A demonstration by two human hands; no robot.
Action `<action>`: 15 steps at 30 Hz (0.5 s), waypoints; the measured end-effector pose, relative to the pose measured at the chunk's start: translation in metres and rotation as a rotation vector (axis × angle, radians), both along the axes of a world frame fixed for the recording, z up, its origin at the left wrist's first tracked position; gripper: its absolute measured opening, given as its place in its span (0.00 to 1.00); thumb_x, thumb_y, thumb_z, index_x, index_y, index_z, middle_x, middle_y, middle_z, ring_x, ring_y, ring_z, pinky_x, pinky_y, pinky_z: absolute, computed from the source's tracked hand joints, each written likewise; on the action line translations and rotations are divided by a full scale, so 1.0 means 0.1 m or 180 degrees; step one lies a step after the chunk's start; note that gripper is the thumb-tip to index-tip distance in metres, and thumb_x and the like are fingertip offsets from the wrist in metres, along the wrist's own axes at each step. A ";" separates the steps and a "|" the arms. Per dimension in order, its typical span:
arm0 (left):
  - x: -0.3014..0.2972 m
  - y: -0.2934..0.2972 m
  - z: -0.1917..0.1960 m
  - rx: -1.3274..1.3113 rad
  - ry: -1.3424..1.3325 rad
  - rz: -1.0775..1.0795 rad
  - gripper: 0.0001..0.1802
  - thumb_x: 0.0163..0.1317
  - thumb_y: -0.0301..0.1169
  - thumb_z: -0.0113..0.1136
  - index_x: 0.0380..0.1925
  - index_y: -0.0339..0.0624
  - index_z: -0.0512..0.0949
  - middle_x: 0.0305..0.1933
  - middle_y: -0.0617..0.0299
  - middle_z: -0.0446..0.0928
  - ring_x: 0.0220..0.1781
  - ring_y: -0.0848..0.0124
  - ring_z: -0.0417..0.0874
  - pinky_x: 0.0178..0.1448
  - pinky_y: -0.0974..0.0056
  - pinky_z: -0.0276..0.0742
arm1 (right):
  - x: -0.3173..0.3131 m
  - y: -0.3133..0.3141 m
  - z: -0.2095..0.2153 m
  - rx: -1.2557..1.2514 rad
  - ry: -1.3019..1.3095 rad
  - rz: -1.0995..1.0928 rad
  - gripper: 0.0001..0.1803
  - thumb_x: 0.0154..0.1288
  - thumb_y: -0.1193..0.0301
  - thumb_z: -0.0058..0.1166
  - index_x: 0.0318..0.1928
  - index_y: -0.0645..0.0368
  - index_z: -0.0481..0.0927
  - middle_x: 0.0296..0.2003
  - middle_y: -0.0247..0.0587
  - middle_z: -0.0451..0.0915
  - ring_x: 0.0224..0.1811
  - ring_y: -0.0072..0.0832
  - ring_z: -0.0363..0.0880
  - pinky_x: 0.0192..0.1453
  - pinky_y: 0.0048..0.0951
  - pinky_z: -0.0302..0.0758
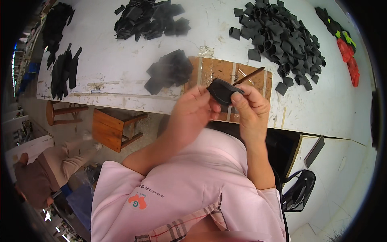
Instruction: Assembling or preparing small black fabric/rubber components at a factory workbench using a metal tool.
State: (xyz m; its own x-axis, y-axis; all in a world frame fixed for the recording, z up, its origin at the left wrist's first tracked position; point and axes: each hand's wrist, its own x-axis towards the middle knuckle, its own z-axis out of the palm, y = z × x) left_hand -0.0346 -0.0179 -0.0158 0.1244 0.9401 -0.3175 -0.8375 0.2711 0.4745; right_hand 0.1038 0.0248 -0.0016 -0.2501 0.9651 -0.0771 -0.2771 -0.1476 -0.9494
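Note:
Between my hands, above the table's near edge, is a small black folded fabric piece (221, 92) with a curved, stitched-looking edge. My left hand (192, 111) is closed on its left end, slightly smeared by motion. My right hand (254, 107) pinches its right end, thumb on top. A thin brown pointed stick (252, 74) juts up and right from behind the piece, by my right fingers; its lower end is hidden, and I cannot tell what grips it. Under my hands lies a brown board (196, 76) with strips of tape. A small pile of flat black pieces (171, 69) sits left of it.
The white table (217, 24) bears a large heap of curled black pieces (282, 38) at right and flat black piles (149, 18) farther back and left. Red and black bundles (347, 52) lie far right. Wooden stools (111, 129) and another person (44, 169) are at left.

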 end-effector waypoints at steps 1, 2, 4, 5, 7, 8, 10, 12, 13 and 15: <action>0.00 0.04 0.07 -0.0073 0.0497 0.0119 0.10 0.62 0.32 0.44 0.39 0.38 0.69 0.33 0.62 0.73 0.33 0.76 0.72 0.36 0.71 0.68 | 0.08 0.04 0.01 0.0239 -0.0135 0.0222 0.04 0.59 0.79 0.48 0.34 0.66 0.75 0.27 0.32 0.75 0.28 0.14 0.71 0.35 0.13 0.69; -0.04 0.08 0.12 -0.0083 0.0493 0.0111 0.10 0.62 0.32 0.44 0.39 0.38 0.69 0.33 0.62 0.73 0.33 0.76 0.72 0.36 0.71 0.68 | 0.14 0.08 0.03 0.0473 -0.0254 0.0496 0.04 0.58 0.79 0.48 0.33 0.65 0.75 0.27 0.31 0.75 0.28 0.13 0.71 0.34 0.13 0.68; -0.15 0.21 0.22 0.0611 0.1166 -0.0494 0.14 0.62 0.36 0.44 0.40 0.35 0.68 0.35 0.59 0.73 0.35 0.77 0.73 0.39 0.72 0.69 | 0.26 0.13 0.16 0.0155 -0.0502 0.0748 0.07 0.55 0.80 0.52 0.37 0.65 0.74 0.25 0.29 0.75 0.27 0.13 0.70 0.33 0.13 0.67; -0.16 0.26 0.31 0.0404 0.1495 -0.0863 0.15 0.61 0.36 0.46 0.37 0.34 0.71 0.33 0.60 0.74 0.33 0.79 0.73 0.38 0.75 0.69 | 0.31 0.17 0.17 0.0216 -0.0494 0.0914 0.11 0.54 0.80 0.53 0.39 0.65 0.72 0.24 0.29 0.74 0.26 0.13 0.69 0.32 0.13 0.66; -0.19 0.35 0.38 0.0508 0.1711 -0.1227 0.14 0.60 0.36 0.48 0.35 0.34 0.72 0.31 0.61 0.74 0.31 0.79 0.73 0.36 0.76 0.69 | 0.36 0.22 0.21 0.0278 -0.0424 0.1206 0.21 0.50 0.81 0.57 0.45 0.64 0.67 0.22 0.30 0.73 0.24 0.14 0.68 0.29 0.14 0.65; -0.20 0.38 0.41 0.0616 0.1936 -0.1594 0.13 0.60 0.35 0.49 0.33 0.34 0.73 0.29 0.63 0.74 0.29 0.80 0.73 0.34 0.76 0.69 | 0.38 0.24 0.22 0.0268 -0.0426 0.1216 0.21 0.50 0.81 0.57 0.45 0.64 0.67 0.22 0.30 0.73 0.24 0.14 0.68 0.29 0.14 0.65; -0.17 0.41 0.45 0.0638 0.1827 -0.1714 0.10 0.57 0.32 0.53 0.30 0.33 0.74 0.26 0.65 0.74 0.26 0.81 0.72 0.30 0.77 0.69 | 0.42 0.26 0.25 0.0387 -0.0524 0.1406 0.21 0.49 0.80 0.57 0.45 0.63 0.68 0.22 0.30 0.73 0.24 0.14 0.68 0.30 0.14 0.65; -0.16 0.42 0.48 0.0473 0.1819 -0.1966 0.08 0.55 0.30 0.56 0.28 0.36 0.75 0.22 0.67 0.72 0.21 0.83 0.70 0.25 0.79 0.65 | 0.43 0.28 0.30 0.0461 -0.0584 0.1500 0.21 0.49 0.80 0.57 0.45 0.63 0.67 0.22 0.29 0.73 0.24 0.14 0.68 0.30 0.15 0.65; -0.16 0.43 0.47 0.0468 0.1824 -0.1969 0.08 0.55 0.30 0.56 0.28 0.36 0.75 0.22 0.67 0.72 0.21 0.83 0.70 0.25 0.79 0.65 | 0.44 0.29 0.31 0.0551 -0.0642 0.1614 0.22 0.48 0.79 0.58 0.45 0.64 0.67 0.21 0.29 0.73 0.24 0.15 0.68 0.31 0.16 0.66; -0.17 0.44 0.44 0.0626 0.1795 -0.2075 0.06 0.54 0.28 0.57 0.28 0.35 0.75 0.22 0.67 0.73 0.21 0.83 0.70 0.24 0.79 0.66 | 0.45 0.34 0.28 0.0726 -0.0714 0.1713 0.22 0.48 0.79 0.58 0.46 0.64 0.67 0.21 0.29 0.74 0.24 0.15 0.69 0.32 0.16 0.66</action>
State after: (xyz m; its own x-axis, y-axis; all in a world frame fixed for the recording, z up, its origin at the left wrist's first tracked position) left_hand -0.0521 0.0260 0.0285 0.5284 0.7808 -0.3334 -0.1718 0.4829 0.8586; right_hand 0.1489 0.0583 0.0263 -0.7073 0.7068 0.0089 -0.0105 0.0021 -0.9999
